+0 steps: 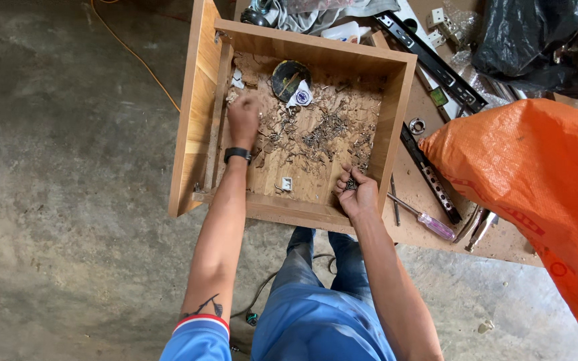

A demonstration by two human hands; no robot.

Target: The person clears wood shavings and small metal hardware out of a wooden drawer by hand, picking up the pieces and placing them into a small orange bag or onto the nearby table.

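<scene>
Screws (322,134) scattered loose across floor of wooden drawer box (396,100) on tabletop (503,244), mixed with shavings; individual pieces too small to distinguish. Right hand (356,194) at near right corner, grip clenched around small cluster of screws, contents mostly hidden by fingers. Left hand (243,119) reaches deep along left wall, palm down, fingers curled onto debris; grasp undeterminable. Both forearms extended forward. Purple-handled screwdriver (429,224) right of box.

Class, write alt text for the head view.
Two bare hands reach into a wooden drawer box littered with screws: the left hand is closed among them, and the right hand holds several near the front edge.
</scene>
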